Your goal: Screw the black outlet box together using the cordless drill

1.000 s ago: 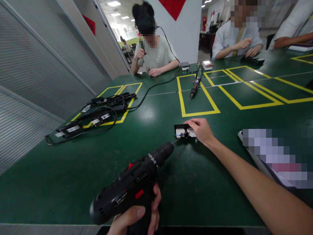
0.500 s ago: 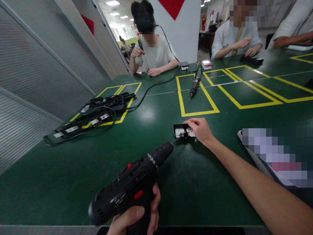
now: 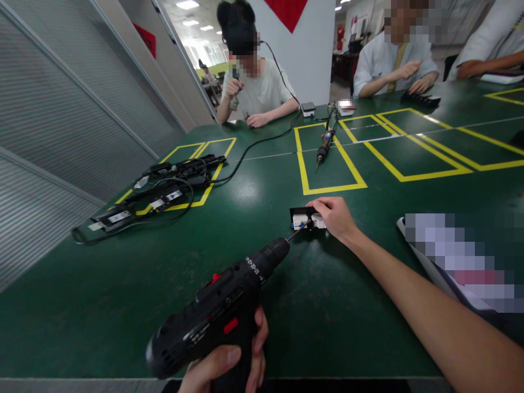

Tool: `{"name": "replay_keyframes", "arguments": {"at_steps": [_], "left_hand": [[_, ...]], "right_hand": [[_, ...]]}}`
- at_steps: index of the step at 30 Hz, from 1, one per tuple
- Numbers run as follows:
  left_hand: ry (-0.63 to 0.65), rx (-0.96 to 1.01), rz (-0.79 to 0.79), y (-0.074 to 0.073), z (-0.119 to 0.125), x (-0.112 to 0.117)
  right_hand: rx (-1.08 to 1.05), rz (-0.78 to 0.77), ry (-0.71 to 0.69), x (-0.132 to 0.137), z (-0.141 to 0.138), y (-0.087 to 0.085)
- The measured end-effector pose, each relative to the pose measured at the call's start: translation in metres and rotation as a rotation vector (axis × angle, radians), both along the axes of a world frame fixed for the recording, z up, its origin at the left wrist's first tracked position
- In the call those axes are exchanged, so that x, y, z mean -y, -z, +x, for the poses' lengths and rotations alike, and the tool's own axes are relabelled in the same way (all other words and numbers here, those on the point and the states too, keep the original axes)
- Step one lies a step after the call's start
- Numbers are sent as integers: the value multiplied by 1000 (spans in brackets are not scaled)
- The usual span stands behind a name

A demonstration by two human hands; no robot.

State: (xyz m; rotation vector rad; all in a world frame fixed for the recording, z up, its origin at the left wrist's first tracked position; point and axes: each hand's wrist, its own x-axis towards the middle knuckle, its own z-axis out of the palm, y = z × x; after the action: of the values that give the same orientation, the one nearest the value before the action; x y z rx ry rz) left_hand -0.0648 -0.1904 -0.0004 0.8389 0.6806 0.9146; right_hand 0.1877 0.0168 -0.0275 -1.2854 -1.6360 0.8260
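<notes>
My left hand (image 3: 223, 363) is wrapped around the handle of a black cordless drill (image 3: 221, 300) with red buttons. The drill points up and to the right, and its long bit (image 3: 298, 230) reaches a small black part (image 3: 301, 210) with white labels and a bit of blue. Whether the tip touches a screw there is too small to tell. My right hand (image 3: 333, 215) pinches the right end of that black part against the table, thumb and fingers closed on its upper edge.
Black strip-like parts and cable (image 3: 164, 191) lie at left on yellow tape outlines. A corded electric screwdriver (image 3: 325, 146) rests in another taped rectangle (image 3: 333, 191). A blurred-out flat object (image 3: 458, 262) lies at right. Across the green table (image 3: 123, 305) sit other people (image 3: 262, 82).
Almost nothing differs. The drill and the black part stay in place, and the whole view shifts very slightly.
</notes>
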Motion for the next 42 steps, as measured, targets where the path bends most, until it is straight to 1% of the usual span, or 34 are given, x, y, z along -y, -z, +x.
{"name": "replay_keyframes", "arguments": {"at_steps": [8, 17, 23, 42], "left_hand": [[6, -1, 1, -1, 0, -1], [5, -4, 9, -2, 1, -1], [9, -5, -2, 0, 0, 0], [3, -8, 6, -3, 1, -2]], "right_hand": [[8, 3, 1, 0, 0, -2], [13, 9, 7, -1, 0, 3], [13, 6, 9, -2, -1, 1], [0, -25, 2, 1, 0, -1]]}}
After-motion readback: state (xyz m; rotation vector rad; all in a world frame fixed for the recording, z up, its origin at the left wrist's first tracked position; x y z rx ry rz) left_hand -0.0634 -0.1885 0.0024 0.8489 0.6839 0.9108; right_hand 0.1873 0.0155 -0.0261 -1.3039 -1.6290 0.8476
